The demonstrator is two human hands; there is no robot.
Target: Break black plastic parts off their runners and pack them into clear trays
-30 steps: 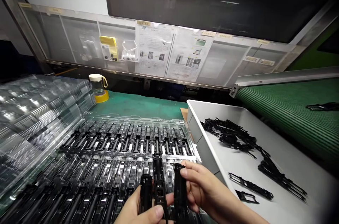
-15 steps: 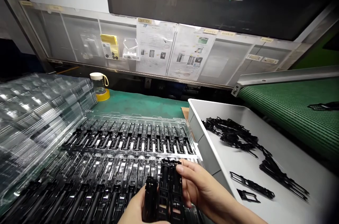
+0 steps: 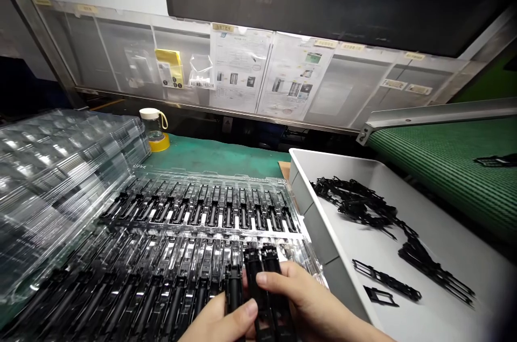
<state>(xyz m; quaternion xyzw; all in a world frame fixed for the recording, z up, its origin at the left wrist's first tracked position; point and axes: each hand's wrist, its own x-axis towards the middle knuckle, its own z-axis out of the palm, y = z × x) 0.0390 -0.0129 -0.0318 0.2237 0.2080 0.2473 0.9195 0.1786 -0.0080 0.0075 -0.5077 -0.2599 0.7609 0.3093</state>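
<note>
Three long black plastic parts stand side by side between my hands, low in the middle of the view. My left hand (image 3: 224,320) is closed around the leftmost black part (image 3: 233,284), its thumb reaching toward the middle one. With my right hand (image 3: 299,291) I grip the other two black plastic parts (image 3: 253,272), thumb across their front. Their lower ends run toward the bottom edge of the view. Beneath and behind my hands lies a clear plastic tray (image 3: 262,237), with rows of similar black parts in its slots.
On the left rises a stack of clear trays (image 3: 60,186). A grey bin (image 3: 323,223) at right holds a tangle of black frames (image 3: 355,202). Beyond it runs a green conveyor belt (image 3: 444,153). A bottle (image 3: 152,125) stands on a yellow tape roll (image 3: 159,142) at the back.
The held parts have turned so their smooth, rounded sides now show. My left thumb has come into view over them, and both hands have shifted slightly.
</note>
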